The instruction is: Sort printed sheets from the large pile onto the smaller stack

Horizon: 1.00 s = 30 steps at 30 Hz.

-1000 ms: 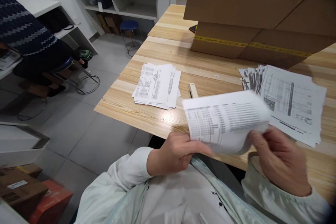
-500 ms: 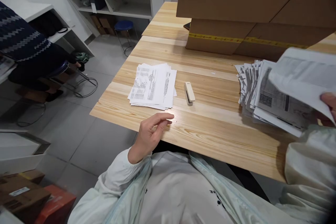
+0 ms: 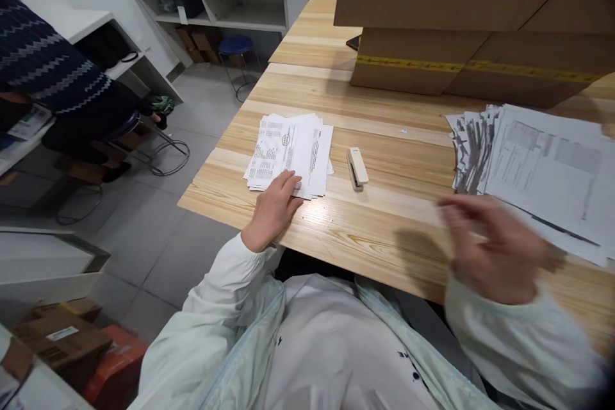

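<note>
Clearly, the left hand (image 3: 273, 213) is the one at the small stack of paper (image 3: 311, 152): its fingertips rest on the near edge of the top sheets, so the stack lies straight ahead of the fingers, away from the person. The fingers lie close together and flat, the thumb a little apart, with no pinch that I can make out from here. Seen this slanted, the sheets don't give away their long axis.

Just to the right of that stack, apart from it, sits the stapler (image 3: 358, 169) on the table (image 3: 365, 224). It points lengthwise away from the person, its far end leaning slightly left. The left fingertips are nearer to it than the right ones are; from them it lies to the right.

The right hand (image 3: 497, 246) is blurred, with the fingers curled and the thumb side turned left, toward the stapler. I see nothing in it, but I can't tell whether the fingertips meet. It hangs above the table, a shadow to its left, just before the big pile of paper (image 3: 542, 170). Behind that pile stand the cardboard boxes (image 3: 423, 67).
</note>
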Tool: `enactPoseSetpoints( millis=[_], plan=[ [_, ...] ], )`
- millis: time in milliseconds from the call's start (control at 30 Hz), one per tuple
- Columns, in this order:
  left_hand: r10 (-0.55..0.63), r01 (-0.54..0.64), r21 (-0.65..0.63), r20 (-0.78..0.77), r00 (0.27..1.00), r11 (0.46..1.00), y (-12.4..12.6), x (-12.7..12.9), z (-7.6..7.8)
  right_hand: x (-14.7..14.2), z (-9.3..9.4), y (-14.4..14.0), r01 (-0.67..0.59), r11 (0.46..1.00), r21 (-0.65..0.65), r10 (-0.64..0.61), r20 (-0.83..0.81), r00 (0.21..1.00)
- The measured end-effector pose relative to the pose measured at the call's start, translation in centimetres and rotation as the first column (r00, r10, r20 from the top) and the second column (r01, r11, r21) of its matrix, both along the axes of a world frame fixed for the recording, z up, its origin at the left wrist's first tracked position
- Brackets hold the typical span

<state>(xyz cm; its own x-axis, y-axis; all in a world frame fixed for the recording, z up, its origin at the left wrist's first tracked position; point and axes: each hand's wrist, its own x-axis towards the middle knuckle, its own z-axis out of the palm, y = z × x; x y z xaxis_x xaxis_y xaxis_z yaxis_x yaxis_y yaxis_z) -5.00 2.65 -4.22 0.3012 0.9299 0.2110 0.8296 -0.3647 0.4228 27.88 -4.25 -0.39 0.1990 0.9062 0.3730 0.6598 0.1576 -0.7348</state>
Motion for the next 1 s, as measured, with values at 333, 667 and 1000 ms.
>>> enactPoseSetpoints(
  millis=[333, 667, 1000],
  plan=[
    [-0.028, 0.028, -0.040, -0.016, 0.999, 0.999, 0.5, -0.3, -0.8, -10.2, -2.8, 6.3, -0.599, 0.737, -0.314, 0.082, -0.838, 0.540],
    [0.090, -0.090, -0.062, -0.009, 0.996, 0.994, 0.6, 0.0, -0.7, -13.3, -2.7, 10.3, -0.655, 0.651, -0.384, -0.137, -0.908, 0.396],
    [0.236, -0.237, -0.001, 0.075, 0.969, 0.972, 1.5, -0.1, -2.1, -14.3, -2.9, 11.6, -0.684, 0.645, -0.340, -0.149, -0.934, 0.324]
  ],
)
